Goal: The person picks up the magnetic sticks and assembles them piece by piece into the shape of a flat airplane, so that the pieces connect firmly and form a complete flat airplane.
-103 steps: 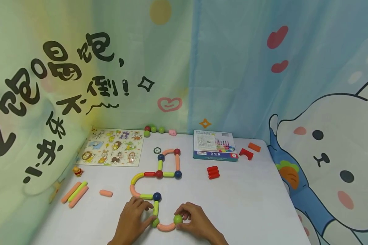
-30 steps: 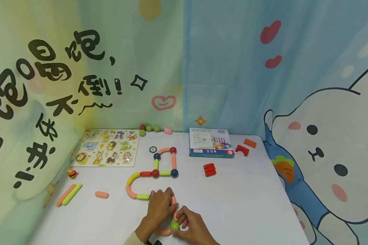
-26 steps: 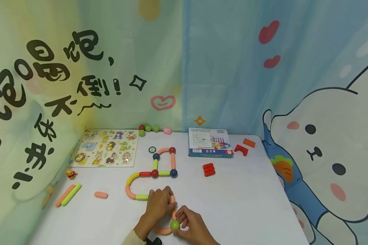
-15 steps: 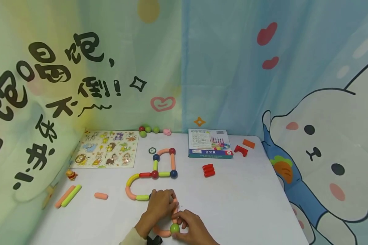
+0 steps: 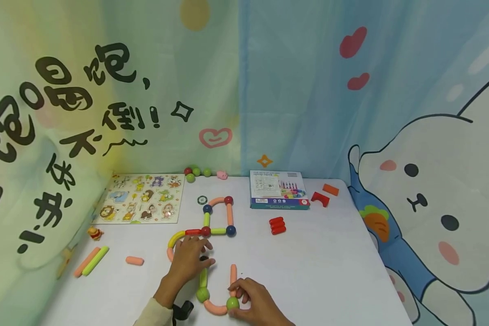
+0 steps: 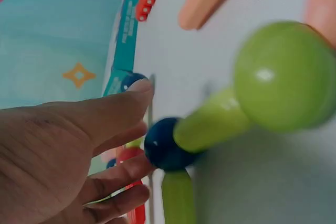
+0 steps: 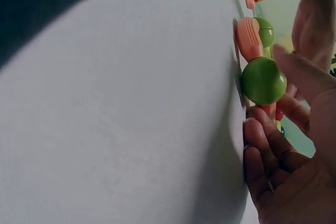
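Observation:
Between thumb and forefinger my right hand (image 5: 258,302) holds a green ball (image 5: 232,303), also near in the right wrist view. That ball joins a curved orange rod (image 5: 216,309) and a straight orange rod (image 5: 233,274), whose far end stands free. The curve runs left to another green ball (image 5: 203,294) and a lime rod (image 5: 203,277). My left hand (image 5: 187,260), fingers spread, is over the bend of the figure. In the left wrist view its fingertips are right beside a navy ball (image 6: 167,144), where two lime rods meet; it grips nothing.
Farther back the figure continues to a loop with a red ball (image 5: 205,231). Loose rods (image 5: 91,261) and a short orange rod (image 5: 135,261) lie left, red rods (image 5: 277,225) right. An animal puzzle board (image 5: 140,199) and a box (image 5: 279,190) stand behind.
A long orange rod has left the pile at left and now joins the right green ball. My left hand has let go of it and moved left; my right hand stays at the ball.

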Motion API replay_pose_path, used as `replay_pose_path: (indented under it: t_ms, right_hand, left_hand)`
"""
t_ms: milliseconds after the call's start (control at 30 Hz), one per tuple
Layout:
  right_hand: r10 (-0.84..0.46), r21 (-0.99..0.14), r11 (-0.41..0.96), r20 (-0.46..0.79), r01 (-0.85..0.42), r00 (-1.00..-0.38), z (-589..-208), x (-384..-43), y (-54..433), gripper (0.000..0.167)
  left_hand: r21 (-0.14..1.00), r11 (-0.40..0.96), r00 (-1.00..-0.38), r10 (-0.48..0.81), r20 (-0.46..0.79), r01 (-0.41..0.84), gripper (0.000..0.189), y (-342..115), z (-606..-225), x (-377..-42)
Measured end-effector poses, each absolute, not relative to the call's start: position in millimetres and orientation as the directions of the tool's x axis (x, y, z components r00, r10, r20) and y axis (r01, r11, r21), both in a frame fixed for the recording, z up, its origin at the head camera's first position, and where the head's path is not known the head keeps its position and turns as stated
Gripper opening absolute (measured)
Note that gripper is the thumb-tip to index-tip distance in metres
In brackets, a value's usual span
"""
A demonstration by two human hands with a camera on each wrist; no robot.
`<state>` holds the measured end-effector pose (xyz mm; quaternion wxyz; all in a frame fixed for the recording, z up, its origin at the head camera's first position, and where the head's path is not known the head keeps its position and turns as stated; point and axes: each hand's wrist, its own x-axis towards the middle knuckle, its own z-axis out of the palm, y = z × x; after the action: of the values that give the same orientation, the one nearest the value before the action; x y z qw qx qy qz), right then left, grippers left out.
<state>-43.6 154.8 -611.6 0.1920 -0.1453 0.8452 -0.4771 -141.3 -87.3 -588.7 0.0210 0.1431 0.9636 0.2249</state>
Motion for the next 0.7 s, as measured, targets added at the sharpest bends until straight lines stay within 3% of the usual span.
replay_pose_path:
  t_ms: [200, 367, 700]
  right_hand:
    - [-0.308, -0.821, 0.571, -0.237, 0.021, -0.921, -602, -53, 147, 0.057]
    - [-0.198, -0.724, 0.688, -0.246, 0.044, -0.949, -598, -65, 133, 0.07]
    - [-0.225, -0.724, 0.69, -0.239, 0.019, -0.944, -599, -66, 125, 0.061]
  left_hand:
    - [0.46, 0.852, -0.949, 0.31, -0.06, 0.25, 0.029, -105, -591, -132]
    - [0.467, 0.842, -0.948, 0.316, -0.023, 0.269, 0.032, -114, -593, -130]
    - [0.488, 0.831, -0.955, 0.296, 0.017, 0.267, 0.031, -121, -609, -134]
